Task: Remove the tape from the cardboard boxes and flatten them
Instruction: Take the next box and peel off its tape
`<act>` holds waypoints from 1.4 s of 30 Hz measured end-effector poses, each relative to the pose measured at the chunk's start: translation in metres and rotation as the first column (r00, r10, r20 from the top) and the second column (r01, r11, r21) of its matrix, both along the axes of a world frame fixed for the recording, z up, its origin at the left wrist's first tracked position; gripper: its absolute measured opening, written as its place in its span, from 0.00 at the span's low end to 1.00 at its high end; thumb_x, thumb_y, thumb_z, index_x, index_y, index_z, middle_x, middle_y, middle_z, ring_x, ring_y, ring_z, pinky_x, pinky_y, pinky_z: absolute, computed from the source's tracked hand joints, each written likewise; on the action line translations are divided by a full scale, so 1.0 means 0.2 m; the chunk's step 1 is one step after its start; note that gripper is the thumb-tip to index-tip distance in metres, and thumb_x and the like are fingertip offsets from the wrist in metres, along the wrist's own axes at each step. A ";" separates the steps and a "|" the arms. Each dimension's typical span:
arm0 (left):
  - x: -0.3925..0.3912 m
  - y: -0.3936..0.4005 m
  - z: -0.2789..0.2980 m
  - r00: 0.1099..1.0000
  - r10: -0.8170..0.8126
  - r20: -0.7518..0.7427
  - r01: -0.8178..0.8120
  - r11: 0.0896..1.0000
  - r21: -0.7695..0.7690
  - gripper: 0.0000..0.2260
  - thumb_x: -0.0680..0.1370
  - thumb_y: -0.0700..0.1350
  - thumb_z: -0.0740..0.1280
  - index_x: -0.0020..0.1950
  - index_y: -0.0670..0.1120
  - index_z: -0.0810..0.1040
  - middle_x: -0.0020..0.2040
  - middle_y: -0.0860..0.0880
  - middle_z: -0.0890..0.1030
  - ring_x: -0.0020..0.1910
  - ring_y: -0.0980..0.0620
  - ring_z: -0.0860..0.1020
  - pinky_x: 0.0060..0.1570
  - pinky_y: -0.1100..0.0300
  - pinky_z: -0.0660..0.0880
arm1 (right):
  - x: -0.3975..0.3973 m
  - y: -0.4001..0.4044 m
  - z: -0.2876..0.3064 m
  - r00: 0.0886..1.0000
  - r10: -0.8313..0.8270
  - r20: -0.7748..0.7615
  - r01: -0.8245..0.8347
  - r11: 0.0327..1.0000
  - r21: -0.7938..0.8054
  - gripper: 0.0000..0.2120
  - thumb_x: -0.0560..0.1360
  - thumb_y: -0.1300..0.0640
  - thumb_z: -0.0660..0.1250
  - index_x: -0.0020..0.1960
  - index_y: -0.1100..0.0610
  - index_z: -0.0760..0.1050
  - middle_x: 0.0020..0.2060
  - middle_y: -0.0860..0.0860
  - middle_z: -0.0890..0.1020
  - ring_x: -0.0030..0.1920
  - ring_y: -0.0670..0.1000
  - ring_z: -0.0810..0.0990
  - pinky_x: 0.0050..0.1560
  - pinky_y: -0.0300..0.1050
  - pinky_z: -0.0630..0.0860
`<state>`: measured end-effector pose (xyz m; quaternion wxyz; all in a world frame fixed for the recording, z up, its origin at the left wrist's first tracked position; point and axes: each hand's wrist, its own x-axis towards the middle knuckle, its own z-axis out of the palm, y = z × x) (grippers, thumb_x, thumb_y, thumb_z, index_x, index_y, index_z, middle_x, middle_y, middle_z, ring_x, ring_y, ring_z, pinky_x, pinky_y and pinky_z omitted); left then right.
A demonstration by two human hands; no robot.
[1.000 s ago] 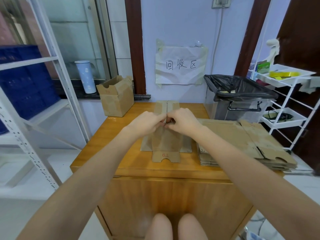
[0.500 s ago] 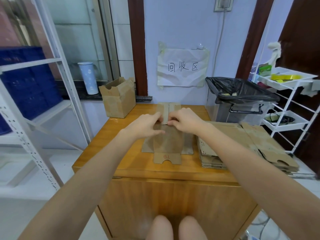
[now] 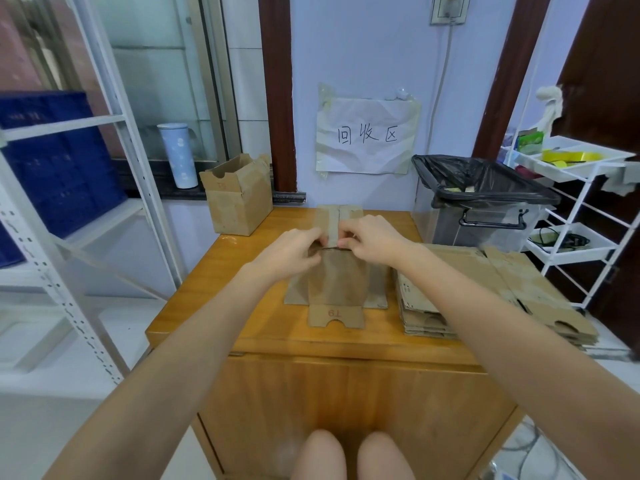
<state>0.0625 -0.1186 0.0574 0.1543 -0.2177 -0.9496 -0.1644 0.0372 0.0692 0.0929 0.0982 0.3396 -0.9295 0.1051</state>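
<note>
The cardboard box [image 3: 337, 271] lies in the middle of the wooden table [image 3: 221, 271], its far flaps joined by a strip of tape [image 3: 333, 225]. Your left hand [image 3: 289, 252] and right hand [image 3: 372, 239] pinch at the tape's near end; peel low and slowly along the seam, pinning the flaps. An unflattened box [image 3: 237, 195] waits far left, with the flattened stack [image 3: 460, 289] at right.

Left hand [image 3: 294, 249], right hand [image 3: 372, 239]: close together, fingertips pinching.
</note>
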 end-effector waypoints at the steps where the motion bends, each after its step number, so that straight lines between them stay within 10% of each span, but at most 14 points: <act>1: 0.00 0.00 0.01 1.000 0.008 -0.001 -0.008 1.000 -0.002 0.11 0.76 0.39 0.65 0.57 0.43 0.76 0.53 0.47 0.81 0.53 0.47 0.79 0.52 0.50 0.75 | 0.00 0.00 0.00 1.000 0.002 0.004 -0.002 1.000 0.001 0.06 0.80 0.55 0.61 0.45 0.55 0.72 0.30 0.43 0.71 0.36 0.50 0.69 0.40 0.45 0.62; 10: -0.05 0.00 0.11 0.987 0.005 0.158 0.014 0.993 -0.117 0.17 0.73 0.40 0.69 0.62 0.44 0.76 0.59 0.47 0.79 0.59 0.49 0.76 0.60 0.52 0.73 | 0.00 0.01 0.00 1.000 0.001 0.003 -0.001 1.000 0.000 0.07 0.80 0.55 0.61 0.48 0.58 0.74 0.30 0.43 0.70 0.36 0.49 0.69 0.40 0.45 0.63; 15: 0.03 -0.06 0.04 0.924 -0.092 0.371 -0.061 0.923 0.381 0.31 0.70 0.54 0.75 0.68 0.46 0.69 0.67 0.52 0.71 0.69 0.55 0.68 0.69 0.57 0.67 | 0.00 0.02 -0.01 0.999 0.005 0.033 -0.004 0.999 -0.049 0.07 0.79 0.54 0.63 0.47 0.57 0.75 0.38 0.49 0.79 0.43 0.52 0.76 0.45 0.46 0.71; 18: 0.07 -0.02 -0.07 0.948 0.089 0.307 -0.206 0.904 0.375 0.43 0.66 0.59 0.76 0.74 0.46 0.60 0.72 0.51 0.64 0.70 0.53 0.65 0.67 0.56 0.66 | -0.01 0.02 -0.01 1.000 0.003 0.026 -0.001 0.999 -0.050 0.07 0.79 0.54 0.63 0.48 0.58 0.76 0.43 0.51 0.82 0.45 0.53 0.78 0.48 0.47 0.73; 24: 0.06 0.03 -0.22 0.930 0.280 0.238 -0.353 0.862 0.364 0.28 0.74 0.52 0.72 0.69 0.44 0.66 0.63 0.47 0.75 0.60 0.50 0.75 0.59 0.52 0.74 | -0.01 0.01 -0.02 0.999 -0.008 0.032 0.010 0.998 -0.059 0.08 0.79 0.54 0.64 0.49 0.57 0.77 0.43 0.51 0.82 0.45 0.53 0.78 0.47 0.46 0.72; 31: 0.07 -0.07 -0.19 0.954 0.280 0.105 -0.296 0.931 0.212 0.09 0.78 0.48 0.68 0.53 0.44 0.81 0.53 0.49 0.83 0.55 0.51 0.79 0.55 0.53 0.76 | -0.01 0.02 -0.01 0.999 -0.009 0.036 0.010 0.999 -0.045 0.08 0.79 0.54 0.64 0.48 0.58 0.78 0.42 0.50 0.82 0.46 0.52 0.78 0.46 0.44 0.71; 42: 0.03 -0.16 0.11 0.965 0.107 -0.240 -0.198 0.894 -0.401 0.11 0.80 0.50 0.64 0.53 0.46 0.83 0.51 0.48 0.83 0.51 0.46 0.79 0.54 0.55 0.69 | -0.02 0.01 0.00 0.997 -0.012 0.070 0.015 0.999 -0.043 0.09 0.78 0.53 0.65 0.48 0.58 0.79 0.45 0.51 0.83 0.47 0.52 0.79 0.50 0.46 0.73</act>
